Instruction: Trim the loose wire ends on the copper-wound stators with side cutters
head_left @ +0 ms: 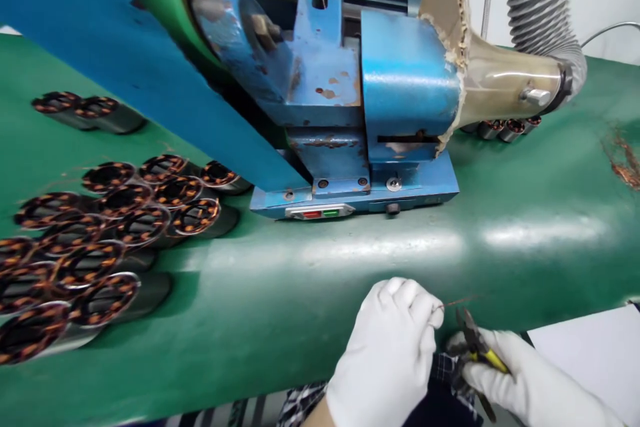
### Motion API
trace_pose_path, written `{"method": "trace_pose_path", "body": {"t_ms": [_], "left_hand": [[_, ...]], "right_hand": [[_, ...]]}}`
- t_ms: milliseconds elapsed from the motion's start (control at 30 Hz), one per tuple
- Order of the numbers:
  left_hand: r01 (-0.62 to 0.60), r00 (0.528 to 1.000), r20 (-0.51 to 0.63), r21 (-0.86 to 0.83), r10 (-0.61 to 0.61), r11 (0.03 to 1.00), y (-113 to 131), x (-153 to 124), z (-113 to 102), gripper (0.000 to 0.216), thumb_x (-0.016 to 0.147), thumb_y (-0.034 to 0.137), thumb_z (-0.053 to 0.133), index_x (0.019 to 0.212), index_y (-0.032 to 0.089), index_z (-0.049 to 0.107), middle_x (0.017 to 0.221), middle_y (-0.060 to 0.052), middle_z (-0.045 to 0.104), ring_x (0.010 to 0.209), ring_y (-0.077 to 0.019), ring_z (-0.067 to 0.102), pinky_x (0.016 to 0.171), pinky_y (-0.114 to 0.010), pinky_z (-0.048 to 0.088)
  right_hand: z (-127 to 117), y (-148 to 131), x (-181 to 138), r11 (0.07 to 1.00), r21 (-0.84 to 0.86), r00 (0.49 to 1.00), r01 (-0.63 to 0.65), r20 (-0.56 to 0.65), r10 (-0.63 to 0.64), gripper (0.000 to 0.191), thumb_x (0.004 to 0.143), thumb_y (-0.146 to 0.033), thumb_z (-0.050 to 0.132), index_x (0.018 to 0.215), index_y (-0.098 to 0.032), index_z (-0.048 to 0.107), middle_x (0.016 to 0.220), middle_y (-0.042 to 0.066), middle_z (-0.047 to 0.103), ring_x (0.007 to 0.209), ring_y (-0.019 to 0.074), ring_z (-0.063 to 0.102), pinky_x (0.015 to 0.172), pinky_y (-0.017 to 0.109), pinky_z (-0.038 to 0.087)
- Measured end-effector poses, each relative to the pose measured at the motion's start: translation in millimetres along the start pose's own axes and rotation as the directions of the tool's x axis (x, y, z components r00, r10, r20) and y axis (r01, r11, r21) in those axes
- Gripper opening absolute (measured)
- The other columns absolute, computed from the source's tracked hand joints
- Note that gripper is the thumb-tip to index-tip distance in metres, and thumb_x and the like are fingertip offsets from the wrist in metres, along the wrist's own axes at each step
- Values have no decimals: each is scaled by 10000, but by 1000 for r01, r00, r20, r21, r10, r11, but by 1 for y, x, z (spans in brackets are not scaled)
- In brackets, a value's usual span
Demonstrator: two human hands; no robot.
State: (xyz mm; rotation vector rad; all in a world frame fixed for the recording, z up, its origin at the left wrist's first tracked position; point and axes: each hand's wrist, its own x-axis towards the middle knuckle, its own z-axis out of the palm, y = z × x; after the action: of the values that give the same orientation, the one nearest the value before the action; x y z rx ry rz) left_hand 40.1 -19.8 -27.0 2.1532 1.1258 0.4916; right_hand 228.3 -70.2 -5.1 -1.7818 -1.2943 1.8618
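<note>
At the near edge of the green table, before the blue machine, the left hand pinches a thin wire, apparently copper, while the right hand grips yellow-handled pliers just beside it.

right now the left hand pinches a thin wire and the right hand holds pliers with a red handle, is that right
Not quite: the handle showing on the pliers is yellow, not red, as the head view shows. The left hand does pinch a thin wire, and the right hand does hold the pliers.
</note>
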Motion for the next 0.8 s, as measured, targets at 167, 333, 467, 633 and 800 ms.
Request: {"method": "trace_pose_path", "body": {"t_ms": [167, 333, 467, 633, 800], "left_hand": [[-20, 1000, -24, 11, 21, 1000, -1, 2, 0, 191, 825, 92, 391, 837, 206, 543, 852, -34, 579, 795, -220, 513, 732, -415, 432], [-31, 999, -31, 42, 32, 999, 0, 3, -2, 199, 811, 95, 400, 831, 204, 565, 849, -40, 602, 788, -223, 535, 723, -416, 459], [-25, 1000, 15, 52, 24, 998, -3, 1, 2, 220, 803, 108, 398, 849, 213, 586, 859, -45, 619, 823, -240, 562, 763, -445, 464], [-78, 995, -52, 69, 81, 995, -8, 1, 7, 207, 799, 126, 414, 830, 226, 593, 844, -42, 652, 805, -236, 593, 743, -423, 479], [-35, 984, -171, 67, 46, 997, -20, 3, -7, 172, 841, 169, 454, 865, 236, 611, 874, -18, 688, 796, -210, 645, 732, -380, 529]], "right_hand": [[8, -15, 14, 991, -128, 999, 39, 0, -39, 230, 811, -250, 520, 969, -161, 662, 898, 63, 697, 838, 241, 620, 839, 352, 479], [12, -9, 17, 997, -76, 1000, 23, -4, -23, 197, 840, -254, 503, 951, -164, 639, 860, 37, 676, 832, 219, 611, 790, 306, 486], [25, 5, 18, 997, 71, 997, 5, -72, 0, 208, 857, -357, 518, 865, -177, 622, 777, 22, 638, 810, 212, 596, 747, 289, 489], [27, 18, 17, 967, 247, 969, -56, -219, 112, 300, 799, -471, 610, 827, -173, 599, 768, 17, 607, 753, 180, 568, 714, 276, 477], [14, 7, 23, 796, 606, 998, -10, 61, -33, 334, 776, -484, 665, 783, -153, 622, 745, 43, 648, 667, 170, 627, 680, 303, 495]]}}
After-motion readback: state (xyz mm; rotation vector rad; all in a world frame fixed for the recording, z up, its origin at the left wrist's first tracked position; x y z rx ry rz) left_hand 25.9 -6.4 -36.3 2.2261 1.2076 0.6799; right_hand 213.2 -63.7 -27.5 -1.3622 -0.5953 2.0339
